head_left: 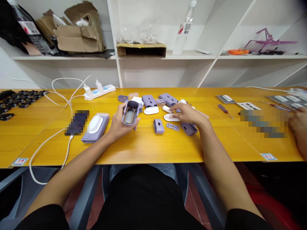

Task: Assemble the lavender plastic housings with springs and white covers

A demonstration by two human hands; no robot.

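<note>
Carefully, the left hand point(119, 123) clamps its fingers around a purple shell point(130, 116) just above the counter point(144, 148), open side up, its long axis running away and slightly rightward. The right hand point(189, 112) bends over a white cap point(170, 118); whether its fingers grip anything cannot be told. Reaching for a part seems the step in hand, calling next for a light pinch.

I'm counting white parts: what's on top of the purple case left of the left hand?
A white oval piece lies on the purple case. What is directly beneath it is covered and cannot be seen.
</note>
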